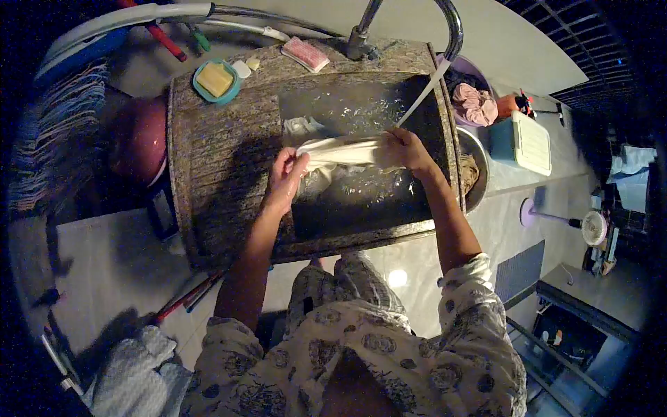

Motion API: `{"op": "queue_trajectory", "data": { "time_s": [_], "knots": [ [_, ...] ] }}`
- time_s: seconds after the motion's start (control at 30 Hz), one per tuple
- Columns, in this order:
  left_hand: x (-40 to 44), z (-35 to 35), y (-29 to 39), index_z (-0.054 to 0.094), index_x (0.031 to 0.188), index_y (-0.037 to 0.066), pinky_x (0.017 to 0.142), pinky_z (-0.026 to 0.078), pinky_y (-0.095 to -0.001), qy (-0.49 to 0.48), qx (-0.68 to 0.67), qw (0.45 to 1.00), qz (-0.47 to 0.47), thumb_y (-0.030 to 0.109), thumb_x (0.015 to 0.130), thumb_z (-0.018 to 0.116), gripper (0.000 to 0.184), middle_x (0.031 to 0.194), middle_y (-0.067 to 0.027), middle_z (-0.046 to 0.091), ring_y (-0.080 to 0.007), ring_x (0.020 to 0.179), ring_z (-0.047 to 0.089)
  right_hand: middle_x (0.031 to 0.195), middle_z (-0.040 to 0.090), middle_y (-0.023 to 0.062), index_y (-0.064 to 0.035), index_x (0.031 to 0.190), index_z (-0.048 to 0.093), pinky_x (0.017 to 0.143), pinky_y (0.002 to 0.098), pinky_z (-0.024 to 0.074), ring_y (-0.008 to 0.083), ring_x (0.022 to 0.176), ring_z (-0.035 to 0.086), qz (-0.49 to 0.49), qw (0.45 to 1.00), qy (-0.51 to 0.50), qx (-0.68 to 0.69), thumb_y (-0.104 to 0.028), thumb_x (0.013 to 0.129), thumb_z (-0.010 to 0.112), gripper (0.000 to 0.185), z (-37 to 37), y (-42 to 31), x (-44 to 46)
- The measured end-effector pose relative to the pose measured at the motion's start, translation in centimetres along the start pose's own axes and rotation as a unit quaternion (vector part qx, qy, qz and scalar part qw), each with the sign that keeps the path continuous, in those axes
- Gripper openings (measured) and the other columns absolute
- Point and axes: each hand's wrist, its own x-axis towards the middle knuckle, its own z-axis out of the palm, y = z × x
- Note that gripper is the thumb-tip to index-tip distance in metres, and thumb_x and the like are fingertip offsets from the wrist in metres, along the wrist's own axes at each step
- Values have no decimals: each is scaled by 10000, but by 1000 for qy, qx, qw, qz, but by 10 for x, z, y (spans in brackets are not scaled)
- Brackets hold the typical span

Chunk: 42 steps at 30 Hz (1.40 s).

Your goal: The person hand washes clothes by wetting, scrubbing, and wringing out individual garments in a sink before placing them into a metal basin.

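Note:
A wet white cloth garment (347, 151) is stretched sideways over the water-filled basin of a stone laundry sink (229, 156). My left hand (285, 179) grips its left end, fingers and thumb closed on the fabric. At the other end, my right hand (411, 151) is closed on the cloth, near the spot where a stream of water (425, 90) comes down from the curved metal faucet (454, 31). Part of the white fabric hangs below into the rippling water. What kind of garment it is cannot be made out.
On the sink's back ledge are a yellow soap bar (214, 79) in a teal dish (229, 97) and a pink-and-white scrubber (306, 54). To the right stand a purple tub (464, 67) of clothes, a metal basin (481, 142) and a lidded box (533, 144). A mop (66, 132) hangs left.

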Motion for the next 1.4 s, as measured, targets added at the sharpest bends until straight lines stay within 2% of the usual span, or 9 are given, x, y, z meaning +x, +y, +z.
{"op": "queue_trajectory", "data": {
  "time_s": [0.1, 0.27, 0.37, 0.67, 0.77, 1.0, 1.1, 1.23, 1.4],
  "knots": [
    [-6, 20, 0, 525, 1258, 111, 749, 460, -269, 58, -128, 990, 9, 264, 938, 692, 392, 1045, 10, 607, -96, 963, 559, 995, 656, 50, 4, 1187, 600, 758, 301, 520, 147, 893, 623, 23, 983, 15, 180, -149, 949, 641, 286, 19, 0, -20],
    [-15, 68, 7, 495, 1271, 108, 761, 543, -313, -2, -66, 997, 45, 264, 962, 665, 386, 1128, -23, 568, -147, 1006, 582, 1029, 624, 142, -56, 1216, 566, 843, 363, 509, 256, 961, 625, -140, 873, 239, -401, -25, 860, 640, 364, 48, 2, -32],
    [-15, 95, 26, 508, 1237, 126, 706, 591, -348, -65, -40, 997, -10, 280, 973, 641, 334, 1129, -27, 575, -152, 993, 617, 1140, 613, 112, -102, 1357, 458, 909, 355, 493, 229, 1060, 611, -28, 992, -66, 103, 33, 852, 612, 545, 63, -21, -45],
    [24, 90, 81, 656, 1143, 48, 775, 547, -284, -247, 110, 962, -39, 45, 942, 576, 216, 1153, -45, 627, -142, 1025, 592, 1172, 638, 90, 3, 1367, 470, 883, 302, 515, 160, 1036, 613, -73, 995, 53, 51, -64, 943, 628, 458, 79, -33, -37],
    [51, 79, 66, 590, 1289, 91, 885, 556, -433, -192, 238, 948, 86, 132, 957, 608, 334, 1298, -38, 575, -198, 1217, 529, 1130, 654, 79, 15, 1318, 530, 860, 311, 518, 146, 1021, 609, -51, 989, 119, 67, -79, 971, 598, 365, 55, -19, -29],
    [39, 68, -10, 661, 1055, 4, 818, 510, -287, -133, 241, 953, 126, 126, 927, 682, 178, 980, -60, 664, -125, 892, 598, 1027, 663, 37, -4, 1147, 622, 788, 271, 496, 117, 874, 607, -24, 927, 92, 362, -221, 1022, 529, 268, 39, -73, -41],
    [24, 82, 16, 674, 923, 7, 699, 472, -245, -4, 81, 984, 157, 206, 988, 642, 213, 777, 35, 621, -67, 742, 536, 954, 662, 3, -15, 1112, 626, 730, 259, 495, 93, 805, 600, 10, 960, 61, 274, -253, 1018, 547, 268, 28, -83, -46],
    [31, 82, 80, 638, 1117, 38, 843, 488, -272, 114, 4, 993, 30, 429, 973, 615, 417, 995, -19, 652, -136, 934, 601, 939, 664, -17, -17, 1146, 622, 712, 246, 494, 62, 809, 600, -63, 997, 39, 4, -180, 990, 621, 225, 11, -105, -53],
    [21, 83, 155, 587, 1045, 50, 846, 486, -362, -205, 245, 936, 145, 213, 867, 715, 273, 998, -81, 623, -239, 912, 597, 1081, 630, 92, 9, 1158, 594, 859, 317, 511, 158, 996, 593, -156, 971, 141, -116, 54, 858, 580, 304, -12, -128, -66]
  ]
}}
